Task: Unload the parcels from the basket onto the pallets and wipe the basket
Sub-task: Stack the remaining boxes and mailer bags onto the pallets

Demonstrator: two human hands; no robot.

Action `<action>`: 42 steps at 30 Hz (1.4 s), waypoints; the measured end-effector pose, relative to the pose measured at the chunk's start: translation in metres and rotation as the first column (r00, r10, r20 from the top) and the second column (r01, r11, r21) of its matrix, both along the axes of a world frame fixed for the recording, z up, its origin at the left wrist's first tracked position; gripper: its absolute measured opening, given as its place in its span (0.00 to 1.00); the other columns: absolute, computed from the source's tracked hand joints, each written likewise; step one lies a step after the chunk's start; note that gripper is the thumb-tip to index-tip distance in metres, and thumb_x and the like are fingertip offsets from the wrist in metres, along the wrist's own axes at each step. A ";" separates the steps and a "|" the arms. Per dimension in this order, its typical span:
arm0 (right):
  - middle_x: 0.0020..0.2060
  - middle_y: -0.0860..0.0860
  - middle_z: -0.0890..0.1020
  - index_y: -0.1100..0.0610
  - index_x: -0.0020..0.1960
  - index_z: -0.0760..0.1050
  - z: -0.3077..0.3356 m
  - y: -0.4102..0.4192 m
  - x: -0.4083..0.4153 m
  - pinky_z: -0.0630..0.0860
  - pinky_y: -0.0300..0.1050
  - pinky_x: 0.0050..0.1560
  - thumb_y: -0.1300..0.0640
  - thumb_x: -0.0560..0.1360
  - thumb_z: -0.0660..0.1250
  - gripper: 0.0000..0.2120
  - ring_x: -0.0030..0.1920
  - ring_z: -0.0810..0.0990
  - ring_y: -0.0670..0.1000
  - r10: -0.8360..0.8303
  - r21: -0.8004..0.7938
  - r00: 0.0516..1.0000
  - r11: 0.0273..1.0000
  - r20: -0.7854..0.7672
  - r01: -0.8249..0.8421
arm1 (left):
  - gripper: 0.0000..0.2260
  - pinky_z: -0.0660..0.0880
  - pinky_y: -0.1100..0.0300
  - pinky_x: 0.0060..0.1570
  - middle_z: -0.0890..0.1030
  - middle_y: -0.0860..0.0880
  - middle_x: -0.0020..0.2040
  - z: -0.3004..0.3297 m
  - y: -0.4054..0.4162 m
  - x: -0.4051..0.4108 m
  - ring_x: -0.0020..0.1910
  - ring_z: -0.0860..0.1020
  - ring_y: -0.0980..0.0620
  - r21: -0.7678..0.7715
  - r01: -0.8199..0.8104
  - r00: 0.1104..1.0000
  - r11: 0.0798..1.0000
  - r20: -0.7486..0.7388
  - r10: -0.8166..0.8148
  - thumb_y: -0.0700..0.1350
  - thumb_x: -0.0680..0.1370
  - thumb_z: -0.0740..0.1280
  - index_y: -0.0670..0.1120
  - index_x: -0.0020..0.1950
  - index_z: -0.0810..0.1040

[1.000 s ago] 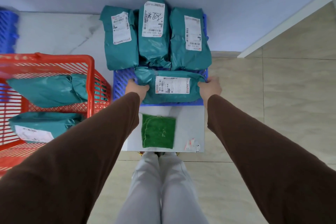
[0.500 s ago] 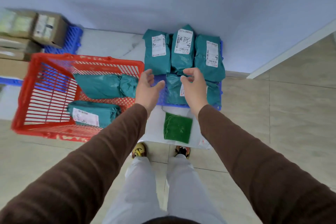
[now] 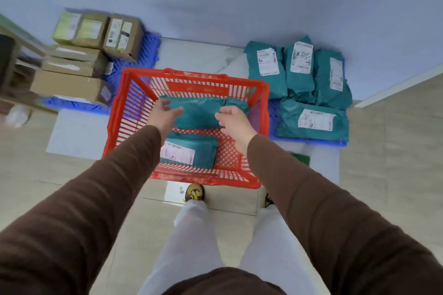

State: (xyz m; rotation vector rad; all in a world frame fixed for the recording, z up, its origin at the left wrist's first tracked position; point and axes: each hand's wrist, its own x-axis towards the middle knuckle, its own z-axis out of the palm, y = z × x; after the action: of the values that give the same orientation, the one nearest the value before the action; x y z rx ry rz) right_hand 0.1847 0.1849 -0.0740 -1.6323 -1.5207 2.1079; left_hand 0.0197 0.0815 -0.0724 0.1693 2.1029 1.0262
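A red plastic basket (image 3: pixel 263 112) stands on the floor in front of me. Two teal parcels lie in it: a far one (image 3: pixel 199 111) across the middle and a near one (image 3: pixel 189 152) with a white label. My left hand (image 3: pixel 164 114) hovers over the far parcel's left end, fingers apart. My right hand (image 3: pixel 233 121) hangs over its right part, fingers loosely curled, holding nothing. To the right, a blue pallet (image 3: pixel 273 124) carries several teal parcels (image 3: pixel 311 120) with labels facing up.
A second blue pallet (image 3: pixel 148 52) at the back left holds stacked cardboard boxes (image 3: pixel 81 60). A green cloth (image 3: pixel 300 158) peeks out behind my right sleeve. My feet stand just before the basket's near rim. A pale wall runs behind everything.
I let go of the parcel laid on the right pallet and turned left. Both hands moved from the pallet to above the far parcel in the basket.
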 end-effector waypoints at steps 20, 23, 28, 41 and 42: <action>0.66 0.57 0.76 0.59 0.69 0.69 -0.133 -0.038 -0.045 0.73 0.53 0.64 0.53 0.80 0.67 0.20 0.63 0.76 0.58 0.139 -0.473 0.920 0.879 0.366 0.055 | 0.19 0.79 0.47 0.59 0.82 0.41 0.59 -0.142 -0.054 -0.085 0.56 0.82 0.41 -0.431 0.183 0.910 0.884 0.415 0.014 0.43 0.77 0.73 0.43 0.65 0.70; 0.66 0.55 0.76 0.57 0.71 0.68 -0.141 -0.038 -0.043 0.74 0.54 0.64 0.53 0.79 0.69 0.23 0.66 0.75 0.57 0.127 -0.483 0.931 0.874 0.342 0.058 | 0.19 0.78 0.50 0.57 0.81 0.41 0.60 -0.144 -0.052 -0.081 0.60 0.80 0.42 -0.416 0.214 0.892 0.884 0.451 -0.003 0.44 0.78 0.72 0.44 0.66 0.71; 0.68 0.53 0.76 0.51 0.74 0.63 -0.124 -0.038 -0.036 0.71 0.55 0.68 0.50 0.74 0.74 0.33 0.66 0.76 0.55 -0.002 -0.352 0.968 0.931 0.252 0.093 | 0.19 0.78 0.50 0.59 0.81 0.43 0.63 -0.106 -0.045 -0.076 0.60 0.81 0.41 -0.351 0.273 0.923 0.896 0.356 -0.142 0.43 0.80 0.70 0.43 0.69 0.71; 0.59 0.56 0.84 0.56 0.61 0.76 0.065 0.023 0.033 0.79 0.51 0.56 0.54 0.78 0.69 0.13 0.56 0.83 0.53 -0.349 -0.145 0.912 0.935 -0.217 0.323 | 0.34 0.80 0.48 0.58 0.81 0.51 0.54 0.057 0.026 -0.034 0.55 0.82 0.49 0.217 0.195 0.971 0.956 -0.181 -0.157 0.46 0.72 0.77 0.54 0.74 0.65; 0.60 0.56 0.83 0.56 0.61 0.76 0.071 0.030 0.040 0.80 0.50 0.57 0.54 0.78 0.69 0.13 0.56 0.83 0.53 -0.399 -0.153 0.888 0.915 -0.230 0.372 | 0.36 0.78 0.48 0.61 0.81 0.51 0.56 0.062 0.039 -0.026 0.57 0.80 0.49 0.235 0.192 0.964 0.953 -0.229 -0.138 0.47 0.70 0.78 0.55 0.74 0.65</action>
State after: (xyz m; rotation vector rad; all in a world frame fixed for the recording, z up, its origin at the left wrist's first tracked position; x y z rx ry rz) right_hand 0.2251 0.2148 -0.0031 -1.4678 -0.9299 2.0968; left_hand -0.0061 0.1200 -0.0107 0.5970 2.0915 1.2176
